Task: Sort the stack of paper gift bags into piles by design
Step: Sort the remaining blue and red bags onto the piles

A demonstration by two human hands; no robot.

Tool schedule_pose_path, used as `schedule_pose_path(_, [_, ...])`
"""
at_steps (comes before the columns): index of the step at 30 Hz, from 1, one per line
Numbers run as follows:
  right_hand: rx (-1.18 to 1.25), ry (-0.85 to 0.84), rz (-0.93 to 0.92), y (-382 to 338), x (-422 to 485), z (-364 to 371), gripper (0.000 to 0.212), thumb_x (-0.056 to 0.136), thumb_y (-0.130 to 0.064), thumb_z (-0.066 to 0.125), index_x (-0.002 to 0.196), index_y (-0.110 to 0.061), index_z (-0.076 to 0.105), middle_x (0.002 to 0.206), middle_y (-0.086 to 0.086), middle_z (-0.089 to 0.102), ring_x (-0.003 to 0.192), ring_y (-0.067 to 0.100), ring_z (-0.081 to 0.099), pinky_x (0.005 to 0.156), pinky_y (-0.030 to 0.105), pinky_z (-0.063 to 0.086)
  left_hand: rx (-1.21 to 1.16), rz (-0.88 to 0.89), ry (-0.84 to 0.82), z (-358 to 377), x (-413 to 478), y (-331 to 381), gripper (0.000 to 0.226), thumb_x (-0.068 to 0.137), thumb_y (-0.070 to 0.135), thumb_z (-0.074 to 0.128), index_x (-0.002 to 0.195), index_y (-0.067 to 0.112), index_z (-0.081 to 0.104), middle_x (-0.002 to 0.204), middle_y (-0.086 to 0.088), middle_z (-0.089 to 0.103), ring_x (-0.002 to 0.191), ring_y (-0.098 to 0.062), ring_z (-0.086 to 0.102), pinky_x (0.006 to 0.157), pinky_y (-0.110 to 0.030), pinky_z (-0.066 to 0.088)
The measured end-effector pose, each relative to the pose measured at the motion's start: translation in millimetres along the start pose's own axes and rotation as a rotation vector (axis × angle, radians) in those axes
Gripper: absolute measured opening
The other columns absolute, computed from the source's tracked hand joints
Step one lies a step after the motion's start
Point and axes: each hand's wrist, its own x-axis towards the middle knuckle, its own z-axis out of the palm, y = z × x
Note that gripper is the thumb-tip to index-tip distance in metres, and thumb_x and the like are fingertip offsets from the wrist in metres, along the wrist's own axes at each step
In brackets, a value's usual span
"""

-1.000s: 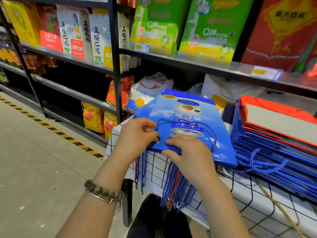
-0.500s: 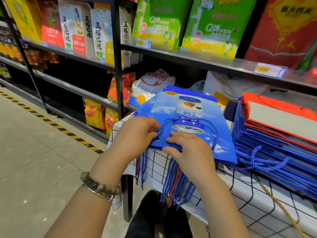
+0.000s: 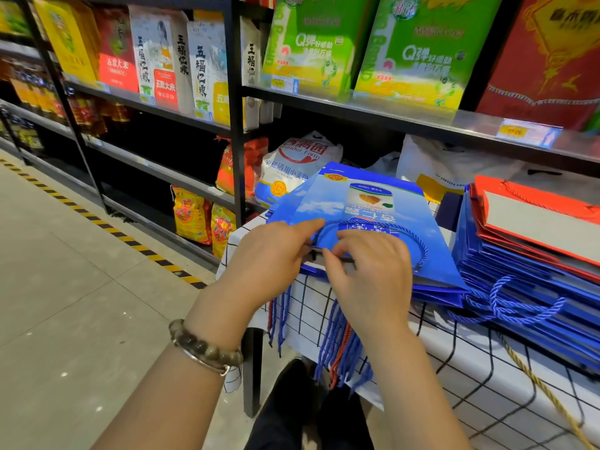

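A pile of flat blue gift bags (image 3: 367, 209) with a sky and can print lies on the table's left part, its blue cord handles hanging over the near edge. My left hand (image 3: 272, 251) holds the near left edge of the top bag, fingers curled at its rim. My right hand (image 3: 373, 271) rests on the same bag's near edge, fingertips pinching at the cord handle (image 3: 418, 245). To the right stands a taller stack of dark blue bags (image 3: 526, 287) topped by red bags with a grey panel (image 3: 535, 219).
The table wears a white cloth with a black grid (image 3: 470, 368). Black store shelves (image 3: 357, 115) with rice and flour bags rise right behind it. A tiled aisle floor (image 3: 65, 287) with a yellow-black stripe lies to the left. My dark trousers (image 3: 292, 401) show below the table edge.
My hands shifted slightly along the top blue bag's near edge; the left fingers now reach over its rim and the right fingertips have closed on the cord.
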Motion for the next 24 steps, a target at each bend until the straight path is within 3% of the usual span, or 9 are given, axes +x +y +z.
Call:
schedule_pose_path(4, [-0.207,-0.193,0.144,-12.8,-7.1,12.1,0.031,0.072,-0.049,0.054,0.058,-0.028,0.073,0.098,0.001,0.072,0.096,0.022,0.066,0.098,0.042,0.022,0.001,0.004,0.008,6.2,3.0,-0.9,0.053,0.096,0.019,0.041,0.145,0.035,0.027,0.121,0.001,0.062,0.112,-0.022,0.052,0.079,-0.029,0.04])
schedule_pose_path(7, [-0.295,-0.191,0.185,-14.8,-3.5,18.5,0.024,0.069,-0.044,0.061,0.056,-0.027,0.072,0.103,0.005,0.071,0.102,0.027,0.064,0.103,0.05,0.014,-0.048,-0.005,0.029,6.4,1.9,1.3,0.053,0.095,0.016,0.041,0.143,0.034,0.032,0.121,-0.001,0.063,0.113,-0.023,0.053,0.084,-0.031,0.042])
schedule_pose_path(10, [-0.318,-0.195,0.201,-21.6,-4.6,22.7,0.019,0.064,-0.035,0.08,0.054,-0.021,0.07,0.11,0.011,0.068,0.111,0.035,0.059,0.105,0.056,0.001,-0.162,-0.042,0.065,9.8,-1.6,1.0,0.047,0.095,0.016,0.044,0.138,0.035,0.042,0.12,0.0,0.064,0.112,-0.024,0.055,0.086,-0.033,0.045])
schedule_pose_path(13, [-0.317,-0.16,0.18,-27.1,-5.9,26.4,0.016,0.067,-0.022,0.077,0.054,-0.017,0.068,0.113,0.01,0.067,0.114,0.034,0.057,0.104,0.058,0.005,-0.191,-0.061,0.102,12.7,-3.9,1.3,0.042,0.096,0.022,0.045,0.135,0.037,0.046,0.118,0.0,0.065,0.108,-0.024,0.057,0.085,-0.031,0.046])
schedule_pose_path(16, [-0.289,-0.085,0.112,-22.7,-5.8,26.4,0.024,0.075,-0.025,0.054,0.056,-0.016,0.068,0.107,0.004,0.069,0.112,0.027,0.059,0.105,0.056,0.007,-0.244,-0.089,0.102,13.6,-3.4,-1.1,0.039,0.096,0.021,0.047,0.133,0.034,0.05,0.118,0.002,0.066,0.11,-0.021,0.056,0.088,-0.031,0.045])
schedule_pose_path(19, [-0.248,-0.109,0.059,-20.6,-11.5,23.6,0.036,0.073,-0.03,0.037,0.057,-0.018,0.066,0.094,-0.003,0.07,0.098,0.018,0.064,0.106,0.053,0.01,-0.251,-0.137,0.041,10.1,-0.5,-5.1,0.039,0.096,0.018,0.048,0.132,0.03,0.052,0.118,0.005,0.066,0.112,-0.016,0.056,0.092,-0.03,0.045])
schedule_pose_path(24, [-0.167,-0.074,0.07,-11.0,-19.2,20.7,0.018,0.066,-0.036,0.06,0.053,-0.024,0.059,0.084,-0.008,0.069,0.083,0.016,0.066,0.102,0.044,0.016,-0.67,-0.196,-0.035,1.8,4.3,1.3,0.029,0.087,0.024,0.063,0.116,0.027,0.064,0.096,0.013,0.069,0.096,-0.003,0.062,0.09,-0.026,0.048])
